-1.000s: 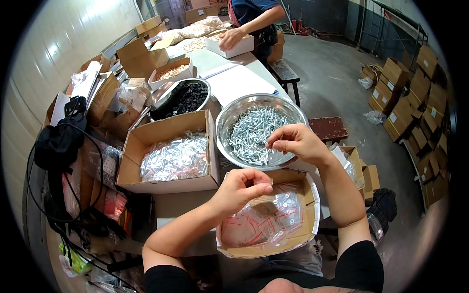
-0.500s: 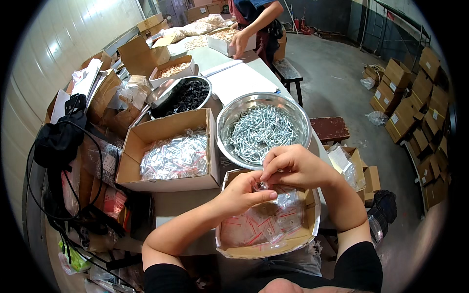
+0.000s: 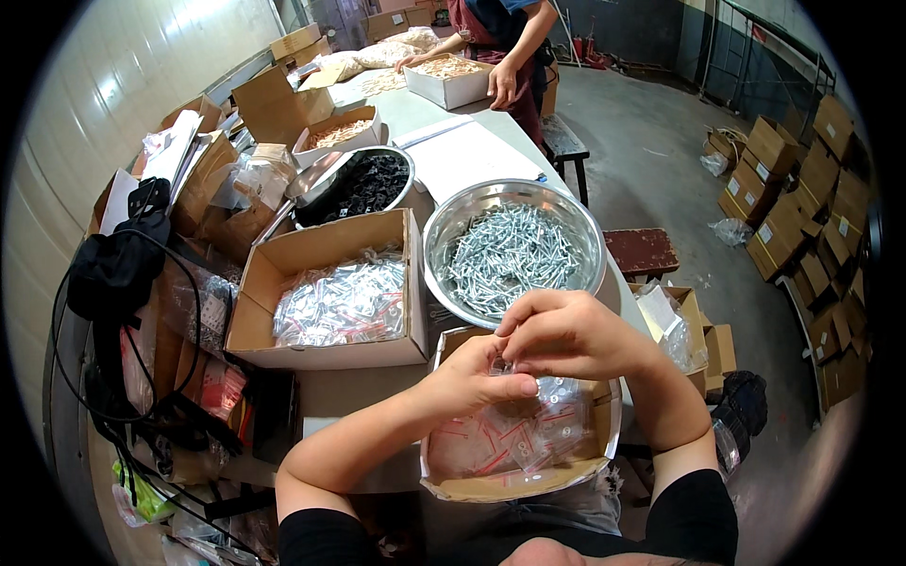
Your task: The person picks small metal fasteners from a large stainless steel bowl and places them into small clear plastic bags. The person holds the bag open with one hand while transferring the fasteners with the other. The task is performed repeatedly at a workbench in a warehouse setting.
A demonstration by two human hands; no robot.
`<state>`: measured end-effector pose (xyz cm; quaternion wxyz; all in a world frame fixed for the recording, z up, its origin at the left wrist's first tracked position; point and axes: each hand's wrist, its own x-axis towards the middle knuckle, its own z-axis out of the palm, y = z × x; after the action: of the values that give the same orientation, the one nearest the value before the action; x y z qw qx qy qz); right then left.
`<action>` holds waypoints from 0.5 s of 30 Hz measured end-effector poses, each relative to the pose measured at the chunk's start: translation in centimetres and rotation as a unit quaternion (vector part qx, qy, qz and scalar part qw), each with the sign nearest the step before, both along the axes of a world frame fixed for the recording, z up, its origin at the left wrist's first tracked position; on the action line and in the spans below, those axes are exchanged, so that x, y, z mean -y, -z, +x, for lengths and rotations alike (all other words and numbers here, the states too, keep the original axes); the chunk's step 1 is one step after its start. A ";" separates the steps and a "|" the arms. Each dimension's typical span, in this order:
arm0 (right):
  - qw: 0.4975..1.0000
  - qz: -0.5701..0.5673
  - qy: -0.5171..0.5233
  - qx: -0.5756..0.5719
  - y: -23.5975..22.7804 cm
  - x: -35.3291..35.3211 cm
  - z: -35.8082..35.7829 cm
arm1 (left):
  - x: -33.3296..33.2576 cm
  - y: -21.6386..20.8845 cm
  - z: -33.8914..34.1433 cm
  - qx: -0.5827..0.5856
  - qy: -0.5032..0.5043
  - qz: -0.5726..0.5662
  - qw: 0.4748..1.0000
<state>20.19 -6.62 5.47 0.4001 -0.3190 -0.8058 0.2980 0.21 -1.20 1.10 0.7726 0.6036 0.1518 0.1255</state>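
Above the near cardboard tray (image 3: 436, 472), my left hand (image 3: 472, 375) and my right hand (image 3: 571, 338) meet with their fingertips together. Between them is a small clear plastic bag (image 3: 511, 366), mostly hidden by the fingers. My left hand pinches it from the left, thumb pointing right; the curled fingers of my right hand work at its top. Flat clear zip bags (image 3: 514, 439) with red strips lie in the tray, some with small round pieces inside. Just beyond my right hand stands a steel bowl (image 3: 436, 274) full of silvery screws (image 3: 510, 255).
Left of the bowl, a cardboard box (image 3: 321, 357) holds filled bags (image 3: 344, 297). Behind it are a bowl of black parts (image 3: 373, 184) and white paper (image 3: 462, 156). A co-worker (image 3: 510, 57) stands at the table's far end by a white box (image 3: 444, 90). Stacked cartons (image 3: 802, 208) line the right.
My right hand's fingers have shifted slightly left and closed further over the bag. The co-worker's hand has moved to the right side of the white box, and another hand shows at its left.
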 end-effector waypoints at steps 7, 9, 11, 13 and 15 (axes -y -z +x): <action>0.998 0.019 0.028 0.058 0.4 -0.2 -0.2 | -0.6 2.3 0.4 0.098 -0.065 -0.010 0.993; 0.996 -0.005 0.088 0.004 0.6 -0.4 0.1 | -0.2 1.5 0.5 0.084 -0.149 -0.015 0.985; 0.986 -0.122 0.112 -0.032 0.8 -0.5 0.6 | 0.0 0.7 0.5 0.068 -0.178 0.035 0.981; 0.973 -0.197 0.110 -0.050 0.8 -0.6 0.9 | -0.1 0.9 0.1 0.060 -0.193 0.092 0.975; 0.963 -0.237 0.108 -0.068 1.1 -0.7 0.9 | -0.1 0.9 0.2 0.052 -0.196 0.079 0.976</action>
<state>21.07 -5.89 4.42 0.3968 -0.4688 -0.6440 0.4561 0.40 -1.14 0.16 0.6896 0.6142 0.2160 0.3171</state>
